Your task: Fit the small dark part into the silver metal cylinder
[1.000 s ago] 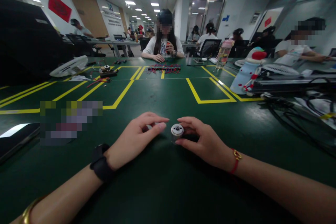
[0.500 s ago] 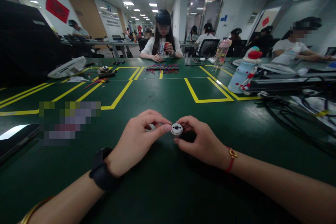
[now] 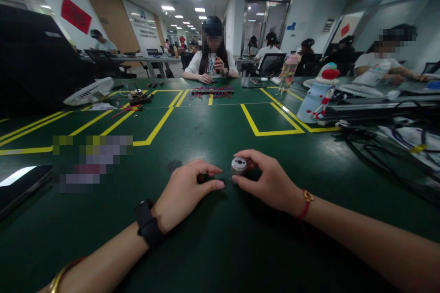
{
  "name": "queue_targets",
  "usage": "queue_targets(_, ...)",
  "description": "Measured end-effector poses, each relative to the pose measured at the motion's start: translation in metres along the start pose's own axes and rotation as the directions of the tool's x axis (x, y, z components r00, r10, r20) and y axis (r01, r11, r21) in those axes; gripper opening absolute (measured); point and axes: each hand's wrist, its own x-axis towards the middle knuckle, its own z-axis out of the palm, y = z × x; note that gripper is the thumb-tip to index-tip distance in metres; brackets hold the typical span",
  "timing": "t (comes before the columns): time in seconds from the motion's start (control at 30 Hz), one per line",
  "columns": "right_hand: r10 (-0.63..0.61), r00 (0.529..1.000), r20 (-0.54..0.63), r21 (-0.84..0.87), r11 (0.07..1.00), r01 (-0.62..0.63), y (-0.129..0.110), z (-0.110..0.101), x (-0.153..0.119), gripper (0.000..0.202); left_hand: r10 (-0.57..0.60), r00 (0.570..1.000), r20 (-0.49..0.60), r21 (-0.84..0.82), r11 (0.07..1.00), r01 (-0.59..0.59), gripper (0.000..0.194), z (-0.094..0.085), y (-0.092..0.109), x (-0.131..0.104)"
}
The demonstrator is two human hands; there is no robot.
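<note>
1. Metal cyl. (image 3: 237, 168) held upright at table (image 3: 213, 139) by fingertips of R hand (image 3: 270, 182).
2. L hand (image 3: 184, 188) nearby, fingers parted, nothing seen held.
3. Prob. rigid, dense, sl. slick; best gripped by side wall.

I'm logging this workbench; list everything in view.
Metal cylinder: one, silver, in right grip.
Table: one, green, below.
Flat device: one, black, left edge.
Slatted object: one, white, far left.
Blurred patch: one, multicoloured, left.
Wire bundle: one, red and blue, middle.
Pink-lidded bottle: one, clear, far right.
Patterned bottle: one, light blue, right.
Cables: several, black, right.
People: several, some in white, beyond table.
Left hand: one, black wristband, cylinder's left.
Right hand: one, red bracelet, on cylinder.
</note>
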Motion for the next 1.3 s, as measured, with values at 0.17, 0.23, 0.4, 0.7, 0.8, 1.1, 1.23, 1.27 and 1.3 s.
queue_targets(0.17, 0.263, 0.886, -0.382, -0.338, 0.853, -0.399, 0.042, -0.067, 0.011, 0.038, -0.143, 0.976, -0.166, -0.065, 0.989, 0.134, 0.041, -0.034, -0.019, 0.004)
queue_targets(0.23, 0.343, 0.825, -0.449, -0.457, 0.705, -0.542, 0.067, -0.098, 0.013, 0.039, -0.216, 0.946, -0.243, -0.163, 0.970, 0.180, 0.047, -0.046, -0.035, 0.009)
queue_targets(0.4, 0.392, 0.823, -0.411, -0.680, 0.469, -0.563, 0.087, -0.124, 0.011, 0.054, -0.371, 0.876, -0.309, -0.392, 0.889, 0.238, 0.055, -0.054, -0.070, 0.020)
queue_targets(0.7, -0.246, 0.960, 0.138, -0.667, 0.693, 0.273, -0.007, -0.010, 0.000, 0.052, -0.371, 0.865, -0.338, -0.390, 0.892, 0.230, 0.049, -0.043, -0.063, 0.024)
queue_targets(0.8, -0.220, 0.975, -0.017, -0.719, 0.681, 0.140, 0.008, -0.016, 0.009, 0.051, -0.369, 0.869, -0.330, -0.398, 0.889, 0.226, 0.048, -0.043, -0.063, 0.023)
queue_targets(1.1, -0.027, 0.999, 0.039, -0.610, 0.791, 0.045, 0.083, -0.056, 0.036, 0.025, -0.375, 0.865, -0.334, -0.412, 0.883, 0.224, 0.047, -0.043, -0.066, 0.024)
queue_targets(1.23, 0.015, 0.976, -0.217, -0.566, 0.813, -0.139, 0.097, -0.070, 0.033, 0.030, -0.378, 0.867, -0.325, -0.415, 0.880, 0.229, 0.048, -0.044, -0.066, 0.023)
queue_targets(1.27, 0.035, 0.951, -0.308, -0.541, 0.816, -0.205, 0.102, -0.076, 0.032, 0.032, -0.380, 0.867, -0.323, -0.418, 0.879, 0.230, 0.048, -0.044, -0.066, 0.023)
queue_targets(1.3, 0.059, 0.916, -0.398, -0.509, 0.816, -0.273, 0.108, -0.084, 0.030, 0.035, -0.382, 0.867, -0.321, -0.421, 0.877, 0.231, 0.048, -0.044, -0.066, 0.023)
